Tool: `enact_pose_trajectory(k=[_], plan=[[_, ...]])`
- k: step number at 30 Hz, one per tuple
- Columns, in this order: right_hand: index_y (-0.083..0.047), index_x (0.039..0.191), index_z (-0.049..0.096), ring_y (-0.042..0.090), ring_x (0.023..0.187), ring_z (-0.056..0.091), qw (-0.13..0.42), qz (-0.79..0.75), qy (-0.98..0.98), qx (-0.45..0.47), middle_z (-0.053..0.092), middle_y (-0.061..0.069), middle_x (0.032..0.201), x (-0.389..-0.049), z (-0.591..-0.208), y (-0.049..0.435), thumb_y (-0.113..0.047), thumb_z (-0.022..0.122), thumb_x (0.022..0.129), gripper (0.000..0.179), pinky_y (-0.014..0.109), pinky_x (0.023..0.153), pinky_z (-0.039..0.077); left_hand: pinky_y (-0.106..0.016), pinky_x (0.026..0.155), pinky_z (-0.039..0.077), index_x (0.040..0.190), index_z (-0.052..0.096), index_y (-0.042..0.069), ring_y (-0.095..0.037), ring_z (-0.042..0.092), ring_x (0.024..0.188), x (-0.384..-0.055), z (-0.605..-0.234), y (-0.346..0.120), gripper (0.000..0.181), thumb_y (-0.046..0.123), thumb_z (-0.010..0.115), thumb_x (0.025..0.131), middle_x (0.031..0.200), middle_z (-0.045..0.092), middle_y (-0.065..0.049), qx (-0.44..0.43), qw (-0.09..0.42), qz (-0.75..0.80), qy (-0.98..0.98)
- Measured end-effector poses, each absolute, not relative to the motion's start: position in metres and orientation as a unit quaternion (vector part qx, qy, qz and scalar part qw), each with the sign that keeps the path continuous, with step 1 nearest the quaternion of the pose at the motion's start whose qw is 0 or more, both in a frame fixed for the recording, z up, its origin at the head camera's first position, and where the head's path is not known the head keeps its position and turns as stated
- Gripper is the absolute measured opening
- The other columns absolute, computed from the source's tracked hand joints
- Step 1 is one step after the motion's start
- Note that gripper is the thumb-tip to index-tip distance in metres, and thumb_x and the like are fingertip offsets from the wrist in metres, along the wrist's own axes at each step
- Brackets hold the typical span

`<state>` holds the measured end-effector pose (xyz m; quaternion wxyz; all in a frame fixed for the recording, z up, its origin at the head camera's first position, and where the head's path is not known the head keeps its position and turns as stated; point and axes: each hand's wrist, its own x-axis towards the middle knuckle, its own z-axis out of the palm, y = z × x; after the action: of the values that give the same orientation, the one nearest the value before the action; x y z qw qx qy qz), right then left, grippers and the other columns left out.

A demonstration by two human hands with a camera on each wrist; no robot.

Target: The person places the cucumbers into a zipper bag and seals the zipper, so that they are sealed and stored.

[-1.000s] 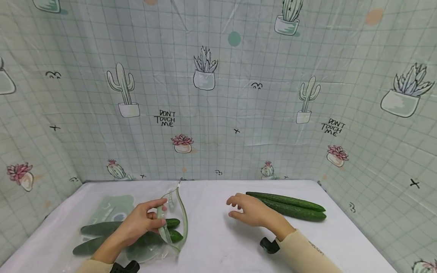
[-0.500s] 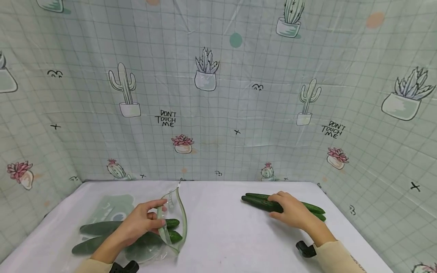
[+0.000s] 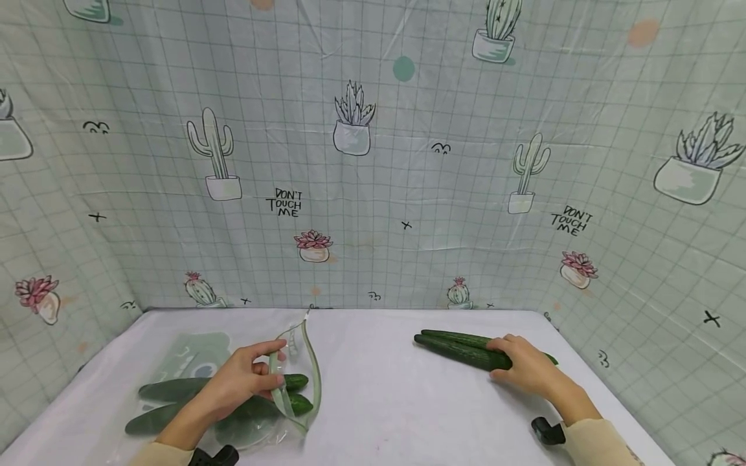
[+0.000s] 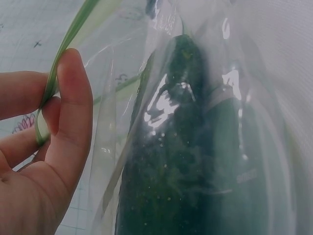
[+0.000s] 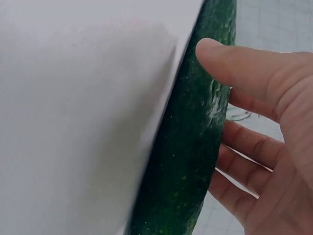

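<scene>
My left hand point(image 3: 245, 378) pinches the green-edged rim of a clear plastic bag point(image 4: 105, 147), holding its mouth apart. Inside the bag lie two cucumbers point(image 3: 300, 404), their tips near the opening; the hand hides part of them. Over on the right, two more cucumbers lie side by side on the table. My right hand point(image 3: 524, 366) grips the front cucumber point(image 3: 457, 351) towards its right end, which the hand covers. In the right wrist view the thumb lies on one side of this cucumber point(image 5: 188, 132) and the fingers on the other. The back cucumber point(image 3: 451, 335) runs just behind it.
A white cloth point(image 3: 373, 388) covers the table. Behind it and at the sides hangs a grid-patterned curtain point(image 3: 373, 194) with cactus drawings. A pale green printed area of the bag point(image 3: 195, 349) lies flat at the left.
My right hand has moved right from beside the cucumbers' left ends onto the front cucumber, towards its right end. My left hand keeps its hold on the bag rim.
</scene>
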<state>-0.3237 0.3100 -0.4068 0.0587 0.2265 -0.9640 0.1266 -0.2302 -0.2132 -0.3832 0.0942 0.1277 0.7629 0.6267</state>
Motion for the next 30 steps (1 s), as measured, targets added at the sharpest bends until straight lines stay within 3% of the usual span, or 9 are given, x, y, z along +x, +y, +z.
enact_pose_trajectory(k=[9,15,23,30], plan=[[-0.010,0.114,0.063,0.020,0.090,0.053,0.054,0.115,-0.965,0.230,0.054,-0.002,0.096,-0.326,-0.410,0.313,-0.018,0.081,0.075,0.044,0.041,0.074,0.047,-0.040,0.068,0.055,0.148,0.024,-0.008,-0.016,0.050,0.063,-0.231,-0.382,-0.212,0.071,0.002,0.063,0.090,0.090,0.056,-0.008,0.127,0.095,0.624,0.765],[-0.012,0.111,0.063,0.029,0.102,0.057,0.055,0.105,-0.966,0.229,0.059,0.002,0.104,-0.327,-0.410,0.309,-0.015,0.080,0.077,0.039,0.047,0.084,0.048,-0.040,0.068,0.055,0.148,0.024,-0.007,-0.016,0.051,0.064,-0.231,-0.382,-0.212,0.071,0.002,0.064,0.089,0.090,0.055,-0.009,0.123,0.095,0.624,0.766],[-0.002,0.117,0.061,0.035,0.110,0.054,0.045,0.118,-0.961,0.245,0.061,0.011,0.115,-0.323,-0.408,0.302,-0.007,0.073,0.083,0.037,0.050,0.091,0.045,-0.040,0.067,0.055,0.147,0.025,-0.008,-0.015,0.050,0.063,-0.230,-0.383,-0.212,0.071,0.001,0.064,0.088,0.101,0.054,-0.011,0.124,0.087,0.624,0.766],[-0.003,0.118,0.061,0.031,0.108,0.055,0.061,0.116,-0.951,0.281,0.061,0.008,0.115,-0.318,-0.403,0.281,-0.006,0.072,0.084,0.036,0.048,0.090,0.045,-0.040,0.068,0.055,0.148,0.025,-0.007,-0.015,0.051,0.063,-0.231,-0.383,-0.211,0.071,0.002,0.064,0.088,0.070,0.047,-0.001,0.121,0.096,0.620,0.769]])
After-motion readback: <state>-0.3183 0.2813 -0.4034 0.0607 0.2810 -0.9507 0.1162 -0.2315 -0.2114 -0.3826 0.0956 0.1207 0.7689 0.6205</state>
